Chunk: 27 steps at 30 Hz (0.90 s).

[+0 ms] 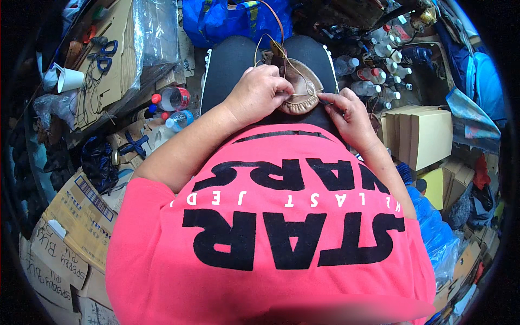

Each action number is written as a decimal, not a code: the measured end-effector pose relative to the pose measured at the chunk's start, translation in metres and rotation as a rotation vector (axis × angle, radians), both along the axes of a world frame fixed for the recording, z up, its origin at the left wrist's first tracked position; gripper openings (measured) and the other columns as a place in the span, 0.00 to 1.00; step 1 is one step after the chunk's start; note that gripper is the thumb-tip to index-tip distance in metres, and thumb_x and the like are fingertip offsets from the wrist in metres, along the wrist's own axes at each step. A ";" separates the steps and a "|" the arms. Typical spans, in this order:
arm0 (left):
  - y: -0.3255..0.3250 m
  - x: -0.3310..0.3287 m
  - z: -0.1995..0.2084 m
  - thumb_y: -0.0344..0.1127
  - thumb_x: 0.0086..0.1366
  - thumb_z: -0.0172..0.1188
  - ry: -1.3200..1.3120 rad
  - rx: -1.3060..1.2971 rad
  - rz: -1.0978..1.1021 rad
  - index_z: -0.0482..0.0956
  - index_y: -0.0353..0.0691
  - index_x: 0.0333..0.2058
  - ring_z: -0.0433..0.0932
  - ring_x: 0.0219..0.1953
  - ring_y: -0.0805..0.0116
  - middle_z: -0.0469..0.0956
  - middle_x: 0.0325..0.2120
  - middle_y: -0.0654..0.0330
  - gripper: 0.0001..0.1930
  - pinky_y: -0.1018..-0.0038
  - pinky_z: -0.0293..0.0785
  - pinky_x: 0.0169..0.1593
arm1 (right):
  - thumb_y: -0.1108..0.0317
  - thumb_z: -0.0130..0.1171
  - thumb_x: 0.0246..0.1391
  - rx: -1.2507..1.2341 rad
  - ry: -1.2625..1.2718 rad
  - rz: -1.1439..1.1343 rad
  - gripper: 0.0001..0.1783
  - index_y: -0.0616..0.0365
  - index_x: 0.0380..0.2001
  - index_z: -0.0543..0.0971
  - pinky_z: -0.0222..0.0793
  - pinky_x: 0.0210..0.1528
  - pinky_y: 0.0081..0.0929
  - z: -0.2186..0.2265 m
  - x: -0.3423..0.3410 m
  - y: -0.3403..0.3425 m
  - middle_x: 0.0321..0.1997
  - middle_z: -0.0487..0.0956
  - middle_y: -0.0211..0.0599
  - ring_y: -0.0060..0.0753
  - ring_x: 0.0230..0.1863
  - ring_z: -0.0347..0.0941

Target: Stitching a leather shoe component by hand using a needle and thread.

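Blue plastic is formed into a bulky bag beyond the knees, its contents hidden; capped clear bottles are clustered at right. On the lap, a tan leather shoe is seen, its toe edge gathered in pleats. Pale thread is pinched by the left hand; whether any is gripped by the right hand, curled beside the rim, cannot be told.

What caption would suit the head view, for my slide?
Left hand and right hand at work with thin cord at the puckered edge of a tan leather-like piece over a dark-trousered lap.
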<state>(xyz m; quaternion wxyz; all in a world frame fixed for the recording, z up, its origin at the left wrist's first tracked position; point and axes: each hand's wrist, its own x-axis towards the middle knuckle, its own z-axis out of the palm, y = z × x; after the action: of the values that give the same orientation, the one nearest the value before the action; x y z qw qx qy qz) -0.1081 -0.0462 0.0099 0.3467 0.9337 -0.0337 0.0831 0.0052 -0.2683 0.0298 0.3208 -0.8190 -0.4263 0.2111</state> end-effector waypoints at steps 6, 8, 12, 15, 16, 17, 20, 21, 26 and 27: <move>-0.005 -0.001 0.004 0.35 0.50 0.63 0.020 0.096 0.046 0.81 0.50 0.28 0.72 0.32 0.62 0.72 0.23 0.62 0.04 0.66 0.63 0.38 | 0.72 0.59 0.47 0.039 -0.125 0.059 0.15 0.50 0.41 0.80 0.62 0.33 0.37 -0.007 -0.006 -0.006 0.26 0.68 0.42 0.43 0.29 0.66; -0.006 0.000 0.007 0.34 0.50 0.64 0.018 0.089 0.039 0.82 0.49 0.28 0.72 0.32 0.63 0.71 0.23 0.62 0.05 0.67 0.64 0.37 | 0.73 0.58 0.47 0.003 -0.064 0.052 0.16 0.50 0.42 0.80 0.63 0.34 0.34 -0.006 -0.004 -0.007 0.26 0.69 0.40 0.40 0.30 0.67; -0.007 0.006 0.005 0.29 0.49 0.65 0.002 -0.308 -0.003 0.83 0.48 0.31 0.70 0.28 0.67 0.69 0.21 0.63 0.09 0.72 0.66 0.34 | 0.77 0.56 0.50 0.056 0.342 -0.015 0.17 0.49 0.44 0.80 0.64 0.40 0.24 -0.017 0.006 -0.013 0.28 0.69 0.34 0.30 0.34 0.68; -0.001 0.011 0.000 0.26 0.49 0.65 0.018 -0.350 -0.031 0.84 0.47 0.33 0.68 0.27 0.70 0.67 0.20 0.64 0.11 0.76 0.66 0.32 | 0.79 0.54 0.50 0.057 0.484 0.048 0.18 0.50 0.43 0.80 0.62 0.47 0.18 -0.020 0.025 -0.008 0.33 0.70 0.31 0.25 0.39 0.67; 0.001 0.013 -0.001 0.26 0.49 0.65 0.018 -0.349 -0.032 0.84 0.47 0.33 0.68 0.27 0.70 0.67 0.20 0.64 0.11 0.76 0.66 0.32 | 0.79 0.53 0.50 0.061 0.512 0.067 0.17 0.50 0.42 0.81 0.61 0.47 0.19 -0.021 0.031 -0.006 0.34 0.70 0.31 0.25 0.40 0.67; 0.004 0.014 -0.003 0.26 0.50 0.65 0.034 -0.308 -0.032 0.84 0.48 0.33 0.67 0.27 0.71 0.66 0.21 0.64 0.11 0.76 0.65 0.32 | 0.79 0.53 0.50 0.063 0.512 0.067 0.17 0.50 0.42 0.81 0.61 0.47 0.19 -0.020 0.034 -0.003 0.34 0.70 0.31 0.25 0.40 0.67; 0.008 0.017 -0.006 0.25 0.51 0.64 0.075 -0.266 -0.031 0.84 0.49 0.34 0.67 0.27 0.71 0.66 0.21 0.65 0.12 0.76 0.65 0.32 | 0.80 0.53 0.50 0.013 0.524 0.112 0.17 0.51 0.41 0.81 0.61 0.49 0.19 -0.020 0.041 0.002 0.34 0.70 0.30 0.25 0.41 0.67; 0.009 0.017 -0.007 0.25 0.51 0.64 0.087 -0.265 -0.035 0.84 0.49 0.34 0.67 0.26 0.71 0.66 0.21 0.65 0.12 0.76 0.65 0.32 | 0.80 0.53 0.50 0.012 0.525 0.114 0.17 0.51 0.40 0.81 0.61 0.49 0.20 -0.021 0.042 0.003 0.34 0.70 0.30 0.26 0.41 0.67; 0.008 0.018 -0.009 0.25 0.50 0.64 0.061 -0.258 -0.059 0.84 0.50 0.34 0.67 0.26 0.70 0.66 0.21 0.65 0.12 0.75 0.65 0.32 | 0.81 0.53 0.49 0.019 0.521 0.134 0.17 0.50 0.39 0.82 0.61 0.49 0.20 -0.023 0.045 0.004 0.34 0.71 0.29 0.26 0.41 0.67; 0.008 0.019 -0.008 0.25 0.50 0.64 0.054 -0.231 -0.068 0.84 0.49 0.34 0.67 0.26 0.70 0.66 0.21 0.64 0.12 0.75 0.65 0.32 | 0.81 0.53 0.49 0.020 0.519 0.136 0.17 0.50 0.39 0.82 0.61 0.49 0.20 -0.023 0.045 0.004 0.34 0.71 0.29 0.26 0.41 0.67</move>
<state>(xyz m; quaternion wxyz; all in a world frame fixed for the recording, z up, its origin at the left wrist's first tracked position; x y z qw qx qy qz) -0.0895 -0.0380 0.0018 0.4554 0.8877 -0.0463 0.0496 0.0506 -0.2645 0.0067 0.4123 -0.7038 -0.3860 0.4308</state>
